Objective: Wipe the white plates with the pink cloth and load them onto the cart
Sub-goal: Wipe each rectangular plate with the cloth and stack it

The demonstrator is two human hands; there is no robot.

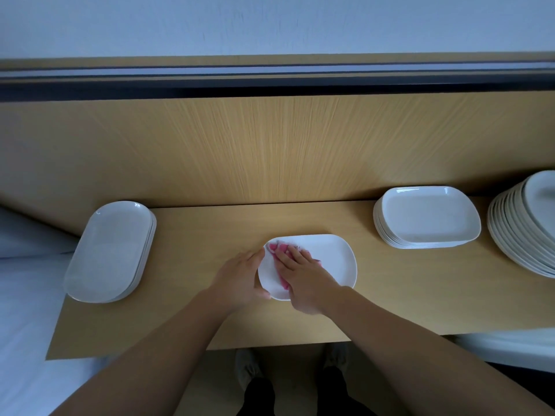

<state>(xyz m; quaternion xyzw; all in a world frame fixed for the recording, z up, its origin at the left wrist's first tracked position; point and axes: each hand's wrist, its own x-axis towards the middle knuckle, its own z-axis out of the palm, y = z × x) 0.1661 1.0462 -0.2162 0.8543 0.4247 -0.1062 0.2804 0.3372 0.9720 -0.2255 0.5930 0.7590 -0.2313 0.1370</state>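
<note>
White plate (pixel 330 259), oblong with rounded corners, lies flat on the wooden table (pixel 210 223), close to the near edge and roughly midway along it.

In the head view, the left hand (pixel 240 277) grips the plate's left end, thumb on the near rim and fingers curved round the far side of that end. The right hand (pixel 300 274) lies flat on the left half of the plate, its fingers straight and together, pressing the pink cloth (pixel 280 250) down onto the plate's surface. The cloth shows beyond the fingertips and along the hand's edges.

A short stack of oblong plates (pixel 111 250) sits at the left end of the table, well apart from the hands. To the right stands a taller stack of rectangular dishes (pixel 426 217), and beside it a leaning pile of plates (pixel 522 229) cut off by the frame's edge. Below the table edge, two light shoes (pixel 247 367) show on the floor.
</note>
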